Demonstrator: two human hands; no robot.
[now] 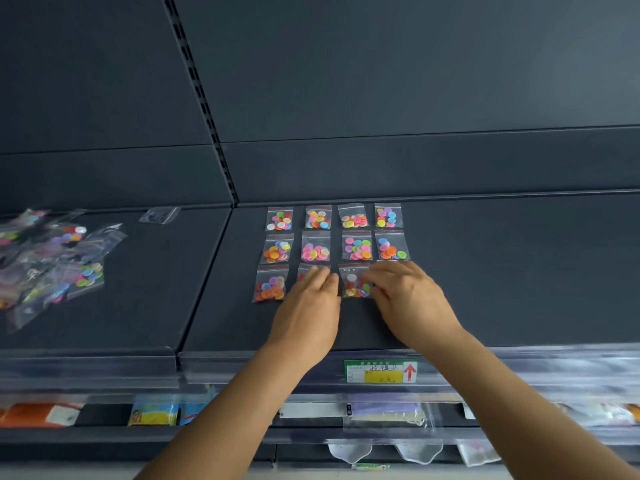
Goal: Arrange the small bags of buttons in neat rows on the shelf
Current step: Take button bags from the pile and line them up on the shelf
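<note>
Small clear bags of coloured buttons lie in rows on the dark shelf point(485, 271). The back row point(353, 216) and the middle row point(357, 247) each hold several bags. In the front row, one bag point(270, 286) lies free at the left. My left hand point(308, 308) lies flat over the second front bag point(304, 271), fingers straight, hiding most of it. My right hand point(405, 299) touches the third front bag point(354, 284) with its fingertips and covers a fourth bag point(391, 262), of which only the top edge shows.
A loose heap of button bags point(52, 265) lies on the left shelf section, with one empty-looking bag point(159, 215) behind it. A clear price rail with a green and yellow label point(380, 371) runs along the shelf's front edge. Lower shelves hold other packets.
</note>
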